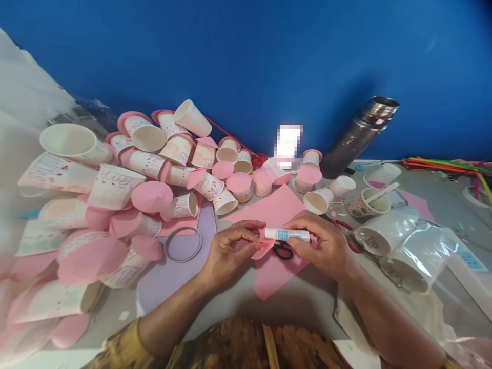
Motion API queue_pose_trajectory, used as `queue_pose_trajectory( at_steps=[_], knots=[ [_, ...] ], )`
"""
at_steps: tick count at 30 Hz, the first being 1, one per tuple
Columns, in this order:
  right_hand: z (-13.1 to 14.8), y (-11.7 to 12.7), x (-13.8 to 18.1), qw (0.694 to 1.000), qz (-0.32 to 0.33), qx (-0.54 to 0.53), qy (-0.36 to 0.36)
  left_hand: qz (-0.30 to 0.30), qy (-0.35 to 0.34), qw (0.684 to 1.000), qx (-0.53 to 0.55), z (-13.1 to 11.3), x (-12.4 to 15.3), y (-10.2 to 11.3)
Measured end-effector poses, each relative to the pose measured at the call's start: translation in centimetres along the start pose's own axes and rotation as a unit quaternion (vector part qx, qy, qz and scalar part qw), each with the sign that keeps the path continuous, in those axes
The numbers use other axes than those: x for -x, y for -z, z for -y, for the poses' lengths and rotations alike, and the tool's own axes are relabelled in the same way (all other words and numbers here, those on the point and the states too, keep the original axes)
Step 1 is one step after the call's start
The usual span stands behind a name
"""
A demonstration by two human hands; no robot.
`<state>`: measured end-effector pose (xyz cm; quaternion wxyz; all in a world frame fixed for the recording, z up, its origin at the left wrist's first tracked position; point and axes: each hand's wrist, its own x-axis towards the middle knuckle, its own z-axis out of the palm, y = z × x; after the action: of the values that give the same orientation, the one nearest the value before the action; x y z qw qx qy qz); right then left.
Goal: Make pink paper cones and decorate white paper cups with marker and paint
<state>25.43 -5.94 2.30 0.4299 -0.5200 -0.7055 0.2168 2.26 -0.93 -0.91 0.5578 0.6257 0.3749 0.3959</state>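
Observation:
My left hand (pixel 230 248) pinches a small folded pink paper piece (pixel 262 248) between thumb and fingers. Held sideways in the closed fingers of my right hand (pixel 321 241) is a white glue stick (pixel 287 234), its tip touching the pink piece. Both hands hover over a pink paper sheet (pixel 274 269) lying on the table, with black-handled scissors (pixel 283 250) on it just under the glue stick.
A big heap of paper cups with pink paper lids (pixel 151 169) fills the left side. A grey ring (pixel 183 244) lies near my left hand. A steel flask (pixel 357 136) leans at the back. Cups in plastic wrap (pixel 403 246) and coloured sticks (pixel 446 166) lie right.

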Motion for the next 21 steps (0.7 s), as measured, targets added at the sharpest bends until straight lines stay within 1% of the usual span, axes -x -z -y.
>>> queue_pose_trajectory(
  at_steps=[2,8,13,21],
  knots=[
    [-0.1,-0.1,0.0,1.000,0.006,0.005,0.021,0.007,-0.006,1.000,-0.008,0.0,0.0,0.0],
    [-0.6,-0.3,0.2,0.999,0.021,0.008,0.039,0.017,-0.039,0.999,-0.019,0.0,-0.1,0.0],
    [-0.8,-0.3,0.2,0.998,0.033,0.010,0.053,0.000,-0.015,1.000,-0.025,-0.1,0.0,-0.1],
    [-1.1,-0.8,0.2,0.990,0.007,0.049,0.132,-0.033,0.008,0.999,-0.018,-0.2,0.0,-0.1]
  ],
)
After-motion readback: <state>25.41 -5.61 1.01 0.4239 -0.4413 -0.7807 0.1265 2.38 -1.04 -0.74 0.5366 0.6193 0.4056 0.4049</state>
